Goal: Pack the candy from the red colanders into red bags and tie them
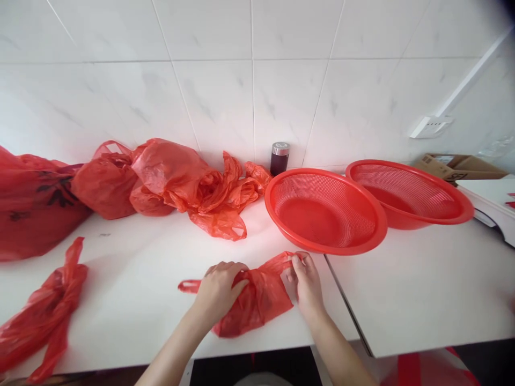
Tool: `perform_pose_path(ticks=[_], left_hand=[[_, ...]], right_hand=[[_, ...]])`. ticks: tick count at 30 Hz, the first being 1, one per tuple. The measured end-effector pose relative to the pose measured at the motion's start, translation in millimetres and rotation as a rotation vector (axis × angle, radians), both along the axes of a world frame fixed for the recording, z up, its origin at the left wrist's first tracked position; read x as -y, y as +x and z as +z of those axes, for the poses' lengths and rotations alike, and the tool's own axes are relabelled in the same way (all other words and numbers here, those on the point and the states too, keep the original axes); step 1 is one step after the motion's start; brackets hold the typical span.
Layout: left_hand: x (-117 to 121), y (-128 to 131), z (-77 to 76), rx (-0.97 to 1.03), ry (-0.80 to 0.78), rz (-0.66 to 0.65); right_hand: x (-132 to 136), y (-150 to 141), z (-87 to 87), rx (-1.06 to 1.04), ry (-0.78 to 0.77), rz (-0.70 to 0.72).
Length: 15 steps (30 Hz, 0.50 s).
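A crumpled red plastic bag (257, 303) lies on the white counter (145, 279) near its front edge. My left hand (219, 289) rests curled on the bag's left part, fingers pressing into the plastic. My right hand (306, 281) pinches one of the bag's handles at its upper right end. The other handle sticks out to the left, beyond my left hand.
Two red plastic colander baskets (325, 212) (410, 193) sit side by side at the right. A heap of red bags (189, 185) lies along the tiled wall, another bag (44, 316) at the front left. A dark jar (279, 157) stands by the wall. A cardboard box (458, 167) is at the far right.
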<state>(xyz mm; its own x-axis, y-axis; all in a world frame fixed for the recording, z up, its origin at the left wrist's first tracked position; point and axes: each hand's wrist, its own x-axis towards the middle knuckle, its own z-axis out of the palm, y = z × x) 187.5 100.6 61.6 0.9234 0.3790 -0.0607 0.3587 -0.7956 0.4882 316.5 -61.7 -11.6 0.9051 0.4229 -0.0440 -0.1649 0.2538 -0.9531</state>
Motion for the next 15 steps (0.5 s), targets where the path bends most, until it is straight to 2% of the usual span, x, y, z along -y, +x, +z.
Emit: perform_pose_path(ticks=[3, 6, 8, 10, 12, 15], left_hand=[[-9.3, -17.4, 8.2, 0.018, -0.180, 0.150], [-24.0, -49.4, 24.2, 0.089, -0.441, 0.286], [-36.1, -72.3, 34.7, 0.186, -0.610, 0.369], [-50.1, -93.5, 43.0, 0.318, -0.699, 0.469], [-66.6, -113.0, 47.9, 0.415, -0.604, 0.605], [-95.8, -139.9, 48.2, 0.367, -0.277, 0.782]], right_hand=[[1.8, 2.2, -1.6, -0.033, 0.035, -0.015], [3.6, 1.6, -2.0, -0.032, -0.013, 0.023], [4.6, 0.2, -1.8, -0.013, -0.068, 0.053], [5.6, -1.3, -1.8, 0.009, -0.103, 0.087], [6.5, -2.5, -2.2, 0.022, -0.117, 0.119], [8.2, -3.6, -3.0, 0.014, -0.134, 0.147]])
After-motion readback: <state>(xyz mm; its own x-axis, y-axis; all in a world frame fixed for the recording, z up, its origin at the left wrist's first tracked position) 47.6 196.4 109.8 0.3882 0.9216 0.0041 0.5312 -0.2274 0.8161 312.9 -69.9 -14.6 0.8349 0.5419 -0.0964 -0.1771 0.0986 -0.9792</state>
